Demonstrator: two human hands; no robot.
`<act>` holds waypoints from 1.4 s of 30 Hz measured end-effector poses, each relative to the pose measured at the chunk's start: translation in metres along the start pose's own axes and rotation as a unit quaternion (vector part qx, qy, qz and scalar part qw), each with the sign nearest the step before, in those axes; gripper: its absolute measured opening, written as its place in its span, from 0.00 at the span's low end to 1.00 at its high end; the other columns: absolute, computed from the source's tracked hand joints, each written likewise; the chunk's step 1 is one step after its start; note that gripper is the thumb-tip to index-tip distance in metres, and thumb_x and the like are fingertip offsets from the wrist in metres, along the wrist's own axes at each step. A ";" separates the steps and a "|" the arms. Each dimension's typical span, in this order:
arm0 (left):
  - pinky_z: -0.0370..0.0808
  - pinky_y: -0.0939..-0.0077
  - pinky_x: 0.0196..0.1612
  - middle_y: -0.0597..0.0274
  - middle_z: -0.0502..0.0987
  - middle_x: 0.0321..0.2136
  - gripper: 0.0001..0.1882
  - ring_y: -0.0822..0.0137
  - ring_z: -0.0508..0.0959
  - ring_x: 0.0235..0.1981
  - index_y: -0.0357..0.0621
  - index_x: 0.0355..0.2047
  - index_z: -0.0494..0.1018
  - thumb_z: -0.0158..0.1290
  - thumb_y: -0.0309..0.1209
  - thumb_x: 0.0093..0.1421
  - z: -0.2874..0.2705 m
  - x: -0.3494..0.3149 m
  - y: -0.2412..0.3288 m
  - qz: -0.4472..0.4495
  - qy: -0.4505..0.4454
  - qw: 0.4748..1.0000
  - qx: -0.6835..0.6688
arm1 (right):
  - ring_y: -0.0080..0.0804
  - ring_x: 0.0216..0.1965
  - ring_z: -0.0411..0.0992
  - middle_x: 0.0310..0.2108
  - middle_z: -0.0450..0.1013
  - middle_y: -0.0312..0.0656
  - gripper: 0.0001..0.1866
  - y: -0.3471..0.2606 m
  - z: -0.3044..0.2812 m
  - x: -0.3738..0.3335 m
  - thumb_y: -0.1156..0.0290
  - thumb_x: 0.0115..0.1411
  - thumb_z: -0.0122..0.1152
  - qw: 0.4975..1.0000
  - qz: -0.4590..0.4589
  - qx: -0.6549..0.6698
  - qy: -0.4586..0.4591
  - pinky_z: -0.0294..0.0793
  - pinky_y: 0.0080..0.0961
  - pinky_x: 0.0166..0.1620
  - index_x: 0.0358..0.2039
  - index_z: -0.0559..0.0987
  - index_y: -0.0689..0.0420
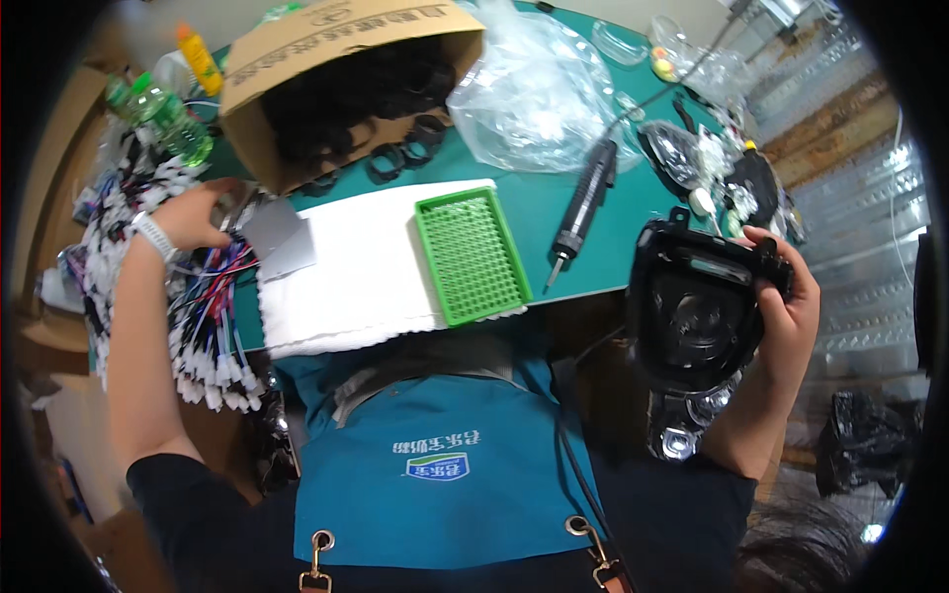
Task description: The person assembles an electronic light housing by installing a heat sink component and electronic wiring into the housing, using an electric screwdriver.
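My right hand (791,301) grips a black plastic lamp housing (692,306) by its right edge, thumb on the near face, held up off the table's right front. A clear and silvery lamp part (677,440) shows just below the housing; whether the two are joined I cannot tell. At the left, my left hand (203,212) reaches over a pile of wire harnesses with white connectors (213,346), thumb and fingers apart in a curve. Beside its fingertips lies a grey flat sheet (282,237). Nothing held is visible in that hand.
A green perforated tray (473,259) rests on a white cloth (356,277). Right of it lies an electric screwdriver (585,212) with a cord. Behind stand a cardboard box (247,128) of black rings and a clear plastic bag (534,89). A bottle (173,119) stands at the far left.
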State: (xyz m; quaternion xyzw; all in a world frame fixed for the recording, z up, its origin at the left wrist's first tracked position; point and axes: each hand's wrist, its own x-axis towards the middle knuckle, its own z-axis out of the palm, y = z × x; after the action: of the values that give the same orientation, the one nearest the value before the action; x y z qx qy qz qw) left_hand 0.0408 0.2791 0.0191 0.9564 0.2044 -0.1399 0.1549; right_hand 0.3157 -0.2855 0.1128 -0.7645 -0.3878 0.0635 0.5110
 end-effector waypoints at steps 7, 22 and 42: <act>0.70 0.63 0.54 0.50 0.72 0.49 0.35 0.50 0.72 0.50 0.40 0.51 0.69 0.68 0.35 0.41 0.004 -0.021 0.029 0.044 0.160 0.981 0.100 | 0.25 0.42 0.73 0.40 0.77 0.41 0.18 -0.031 0.120 0.082 0.84 0.53 0.47 0.989 -0.108 0.083 -0.058 0.69 0.20 0.50 0.44 0.75 0.66; 0.70 0.65 0.54 0.59 0.71 0.54 0.41 0.61 0.71 0.54 0.43 0.57 0.67 0.67 0.47 0.45 -0.056 -0.070 0.019 0.125 0.554 0.823 -0.019 | 0.51 0.44 0.73 0.39 0.74 0.55 0.26 -0.002 0.274 0.100 0.69 0.53 0.63 0.936 -0.248 -0.213 -0.130 0.72 0.41 0.48 0.51 0.68 0.63; 0.74 0.67 0.51 0.46 0.72 0.47 0.55 0.59 0.77 0.44 0.24 0.55 0.63 0.41 0.72 0.53 -0.051 -0.080 0.117 0.263 0.161 0.739 -0.600 | 0.44 0.36 0.76 0.33 0.75 0.44 0.09 0.108 0.193 0.181 0.73 0.51 0.56 0.848 -0.217 -0.465 -0.132 0.75 0.39 0.41 0.32 0.81 0.54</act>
State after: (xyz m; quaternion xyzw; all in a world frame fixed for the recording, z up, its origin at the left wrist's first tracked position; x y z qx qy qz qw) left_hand 0.0322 0.1674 0.1200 0.6897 0.0086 0.2143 0.6916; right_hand 0.4022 -0.0442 -0.0134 -0.7933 -0.5919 -0.1369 0.0402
